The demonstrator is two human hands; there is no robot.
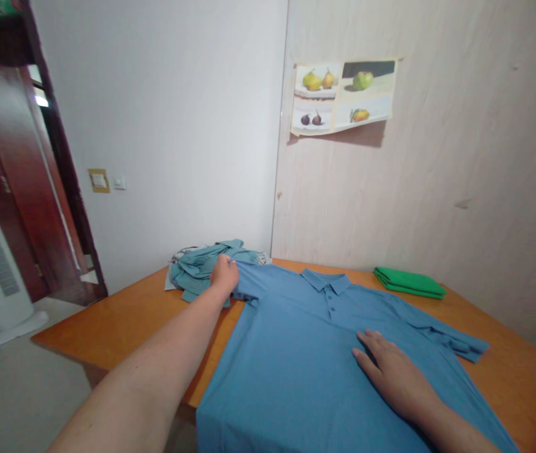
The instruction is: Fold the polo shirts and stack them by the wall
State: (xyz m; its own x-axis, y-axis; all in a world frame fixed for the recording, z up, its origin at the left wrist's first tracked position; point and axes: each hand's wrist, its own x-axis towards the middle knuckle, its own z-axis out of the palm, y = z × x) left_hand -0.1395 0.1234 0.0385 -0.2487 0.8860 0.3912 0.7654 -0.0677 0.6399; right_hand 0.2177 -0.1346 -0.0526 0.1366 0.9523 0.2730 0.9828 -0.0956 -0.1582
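Blue polo shirt (pixel 291 362) lies face-up on the bench (pixel 121 314), long axis running away to its collar (pixel 315 280); left hand (pixel 224 275) pinches the left-side sleeve (pixel 251 280), right hand (pixel 393 374) rests on the front, fingers released.

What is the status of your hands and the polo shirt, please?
Left hand gripping sleeve. Right hand open, palm down. Blue polo shirt spread on table. Crumpled clothes beside left hand.

The polo shirt (pixel 296 358) is plain medium blue, collar (pixel 314 279) included. The heaped clothes (pixel 194 265) are mostly greyish teal, the folded cloth (pixel 408 282) bright green and the tabletop (pixel 121 321) orange-brown. Pale beige wood grain patterns the wall panel (pixel 419 195).
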